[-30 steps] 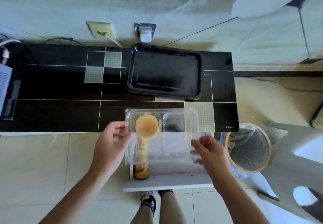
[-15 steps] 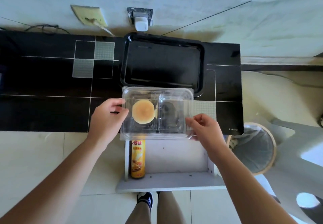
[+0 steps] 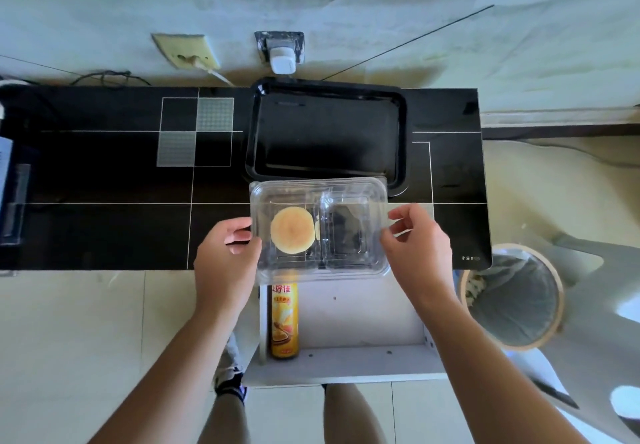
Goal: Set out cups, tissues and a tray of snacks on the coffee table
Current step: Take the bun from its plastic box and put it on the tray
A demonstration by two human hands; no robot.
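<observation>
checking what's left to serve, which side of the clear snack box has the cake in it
The left compartment of the clear snack box, beside the left hand, holds the round golden cake. The right compartment looks empty, showing only the dark table through it.

You see a black tray (image 3: 329, 131), a clear box (image 3: 346, 194) with a golden cake (image 3: 292, 230), and an orange can (image 3: 284, 322).

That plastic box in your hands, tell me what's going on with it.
A person holds a clear plastic box by its ends, left hand on one side, right hand on the other. It holds one round cake in its left section and sits at the near edge of the black table, just in front of the empty black tray. A yellow snack can lies in the open drawer below.
</observation>
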